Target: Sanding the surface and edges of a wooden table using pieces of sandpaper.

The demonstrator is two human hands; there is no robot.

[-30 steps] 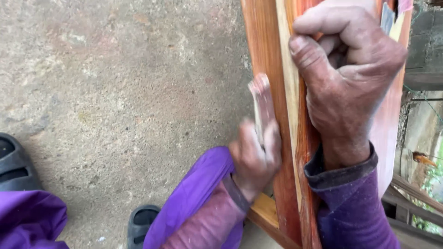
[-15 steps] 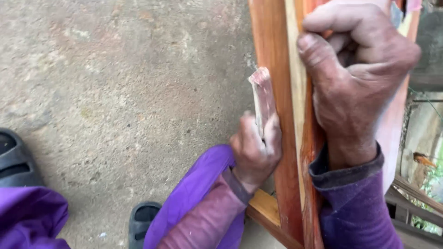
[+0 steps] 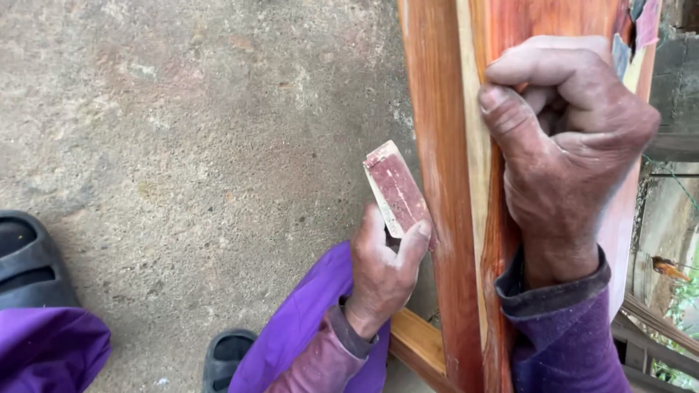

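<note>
Sandpaper: folded reddish sandpaper (image 3: 395, 188), just beside the frame's left face, centre of view.
Left hand: left hand (image 3: 384, 271) pinches its lower end, thumb against fingers.
Right hand: right hand (image 3: 566, 149), at 2 o'clock, curled tight around the frame's edge.
Frame: reddish wooden frame (image 3: 440, 218), upright.
Floor: concrete floor (image 3: 182, 138); dark sandals (image 3: 33, 262) at 8 o'clock.
</note>
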